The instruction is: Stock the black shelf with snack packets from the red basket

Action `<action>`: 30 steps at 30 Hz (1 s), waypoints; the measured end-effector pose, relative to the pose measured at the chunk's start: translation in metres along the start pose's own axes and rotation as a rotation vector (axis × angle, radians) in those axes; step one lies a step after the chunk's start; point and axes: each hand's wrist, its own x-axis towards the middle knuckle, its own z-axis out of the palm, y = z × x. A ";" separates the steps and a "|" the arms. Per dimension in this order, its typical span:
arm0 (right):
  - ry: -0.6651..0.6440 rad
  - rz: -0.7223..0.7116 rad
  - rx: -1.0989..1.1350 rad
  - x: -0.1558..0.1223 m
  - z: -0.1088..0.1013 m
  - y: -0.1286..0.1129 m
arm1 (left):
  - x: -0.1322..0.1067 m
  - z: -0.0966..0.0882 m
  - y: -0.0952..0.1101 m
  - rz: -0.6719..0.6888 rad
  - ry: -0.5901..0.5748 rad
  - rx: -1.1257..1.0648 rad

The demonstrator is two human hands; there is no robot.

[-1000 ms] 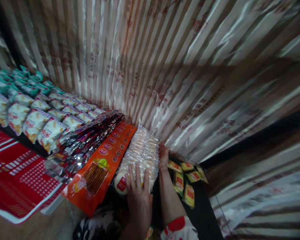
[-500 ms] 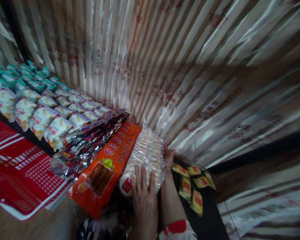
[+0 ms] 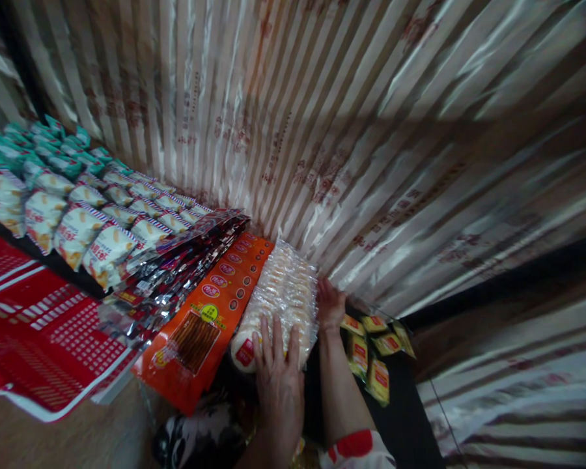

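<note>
Clear-wrapped round white crackers [image 3: 284, 286] stand in rows on the dark shelf. My left hand [image 3: 279, 374] lies with its fingers spread over the near end of these packs, next to a red label. At their right side is my right hand [image 3: 330, 305], fingers outstretched and partly hidden, close against or touching the wrapping. Left of the crackers leans a long orange snack packet [image 3: 209, 319] with a picture of brown sticks. Several small yellow packets [image 3: 359, 352] lie to the right of my right forearm.
Rows of white snack bags [image 3: 110, 244] and green bags [image 3: 53, 146] fill the left. Dark shiny packets [image 3: 176, 280] lean beside the orange one. A red basket [image 3: 43, 352] stands at the lower left. Pleated printed sheeting [image 3: 297, 117] hangs behind the black shelf [image 3: 405, 410].
The view has shifted slightly, moving the goods a little left and up in the picture. My right hand sits slightly farther right of the crackers; my left hand stays on them.
</note>
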 end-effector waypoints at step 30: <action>-0.137 -0.034 0.025 -0.109 -0.014 0.022 | -0.006 -0.010 0.007 0.026 -0.004 -0.060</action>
